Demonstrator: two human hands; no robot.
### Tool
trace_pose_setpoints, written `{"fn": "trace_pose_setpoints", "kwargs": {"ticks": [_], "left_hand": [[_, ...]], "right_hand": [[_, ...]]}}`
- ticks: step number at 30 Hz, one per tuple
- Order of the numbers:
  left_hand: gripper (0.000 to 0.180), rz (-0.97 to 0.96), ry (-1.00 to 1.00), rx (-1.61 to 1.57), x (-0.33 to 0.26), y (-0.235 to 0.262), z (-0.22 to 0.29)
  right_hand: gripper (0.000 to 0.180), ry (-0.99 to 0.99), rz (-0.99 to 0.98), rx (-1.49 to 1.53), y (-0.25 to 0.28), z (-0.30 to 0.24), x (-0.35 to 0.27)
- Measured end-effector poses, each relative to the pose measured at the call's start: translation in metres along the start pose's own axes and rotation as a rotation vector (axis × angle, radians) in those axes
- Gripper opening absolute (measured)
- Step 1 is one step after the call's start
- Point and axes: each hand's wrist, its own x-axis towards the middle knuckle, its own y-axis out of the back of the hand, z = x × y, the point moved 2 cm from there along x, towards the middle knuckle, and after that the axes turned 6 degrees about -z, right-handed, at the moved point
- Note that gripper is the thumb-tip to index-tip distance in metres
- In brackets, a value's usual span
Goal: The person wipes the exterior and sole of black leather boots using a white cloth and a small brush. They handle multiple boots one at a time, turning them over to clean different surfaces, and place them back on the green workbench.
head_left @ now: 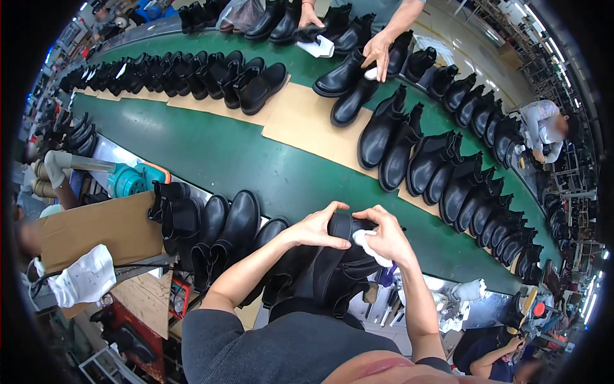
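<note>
A black ankle boot (pixel 341 225) is held up in front of me, above the near edge of the green table. My left hand (pixel 314 229) grips its left side, thumb and fingers spread around it. Pinched in my right hand (pixel 389 240) is a white cloth (pixel 371 248), pressed against the boot's right side. More black leather shows below my hands, but where the held boot ends there is hard to make out. Just left of my left forearm stand several black boots (pixel 238 221) at the table's edge.
Long rows of black boots (pixel 416 163) stand on brown cardboard (pixel 307 131) along the green table (pixel 192 144). Across it, a co-worker's hands (pixel 377 52) handle boots with white cloths. A teal machine (pixel 128 180) and a cardboard sheet (pixel 105 227) are at my left.
</note>
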Motion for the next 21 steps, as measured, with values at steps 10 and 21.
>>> {"fn": "trace_pose_setpoints", "kwargs": {"ticks": [10,21], "left_hand": [[0.074,-0.113,0.228,-0.475,0.034,0.008,-0.036],[0.068,0.088,0.219,-0.559,0.096,0.054,-0.053]], "right_hand": [[0.045,-0.080,0.030,-0.217,-0.012,0.012,0.028],[0.032,-0.215,-0.020,-0.616,-0.025,0.036,0.055]]}}
